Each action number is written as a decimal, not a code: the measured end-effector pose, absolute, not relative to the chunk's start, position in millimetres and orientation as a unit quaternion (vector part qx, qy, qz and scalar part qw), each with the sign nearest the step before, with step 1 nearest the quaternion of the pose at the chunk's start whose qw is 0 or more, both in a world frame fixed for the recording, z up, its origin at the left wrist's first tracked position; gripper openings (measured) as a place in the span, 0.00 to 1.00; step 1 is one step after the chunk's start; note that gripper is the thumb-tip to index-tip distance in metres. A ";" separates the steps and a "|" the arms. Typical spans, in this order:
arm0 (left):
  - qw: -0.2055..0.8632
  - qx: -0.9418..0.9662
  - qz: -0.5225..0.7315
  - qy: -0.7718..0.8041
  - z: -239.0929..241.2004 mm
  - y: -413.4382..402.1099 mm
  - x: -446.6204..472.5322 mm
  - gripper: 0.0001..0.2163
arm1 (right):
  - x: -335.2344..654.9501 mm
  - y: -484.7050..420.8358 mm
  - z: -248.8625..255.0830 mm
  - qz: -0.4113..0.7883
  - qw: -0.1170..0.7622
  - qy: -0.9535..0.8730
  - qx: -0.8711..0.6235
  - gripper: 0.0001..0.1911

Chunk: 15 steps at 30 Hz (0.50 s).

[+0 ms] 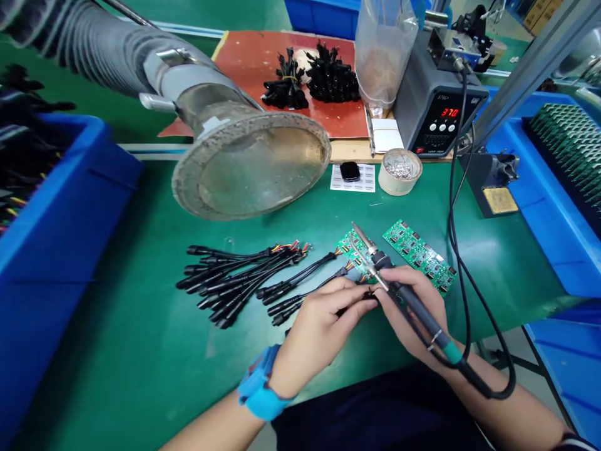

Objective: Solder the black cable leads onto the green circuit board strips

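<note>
My right hand point(413, 307) grips a soldering iron point(399, 285) like a pen, its tip raised over a green circuit board point(350, 247). My left hand point(323, 319), with a blue wrist strap point(260, 382) on the wrist, pinches a black cable end point(364, 294) at the board's near edge, fingertips touching those of the right hand. Two black cables point(300, 279) with coloured wires are attached to that board. A second green circuit board point(420, 254) lies just to the right. A bundle of loose black cables point(235, 275) lies to the left on the green mat.
A grey fume extractor hood point(253, 163) hangs low over the mat. The soldering station point(436, 106) reads 370, with an iron stand point(493, 178) and a tin of solder scraps point(400, 170) nearby. Blue bins point(61, 238) flank both sides. More black connectors point(310, 78) sit on a red board.
</note>
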<state>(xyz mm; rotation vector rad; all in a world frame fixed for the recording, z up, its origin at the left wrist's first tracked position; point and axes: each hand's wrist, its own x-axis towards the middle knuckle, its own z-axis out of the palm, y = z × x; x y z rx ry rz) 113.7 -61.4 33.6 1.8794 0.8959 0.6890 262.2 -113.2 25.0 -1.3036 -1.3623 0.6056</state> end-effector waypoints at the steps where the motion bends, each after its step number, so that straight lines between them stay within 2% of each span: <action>1: 0.474 0.747 0.275 0.376 35.6 -61.0 113.6 0.07 | 262.1 -115.3 23.7 0.278 0.558 -0.535 -0.571 0.13; 4: 0.523 0.698 0.256 0.417 41.1 -60.6 114.3 0.10 | 265.3 -123.1 19.2 0.276 0.562 -0.470 -0.622 0.13; 7: 0.584 0.625 0.261 0.448 41.4 -62.9 115.8 0.05 | 276.6 -134.1 16.1 0.223 0.560 -0.493 -0.627 0.13; 10: 0.604 0.590 0.272 0.462 35.8 -68.2 116.7 0.11 | 293.0 -148.2 13.6 0.184 0.537 -0.557 -0.606 0.16; 12: 0.565 0.639 0.248 0.459 31.0 -71.6 116.5 0.08 | 302.5 -157.1 11.0 0.189 0.524 -0.586 -0.589 0.18; 15: 0.427 0.756 0.215 0.448 24.3 -73.6 115.4 0.05 | 310.1 -164.9 5.6 0.231 0.507 -0.607 -0.567 0.20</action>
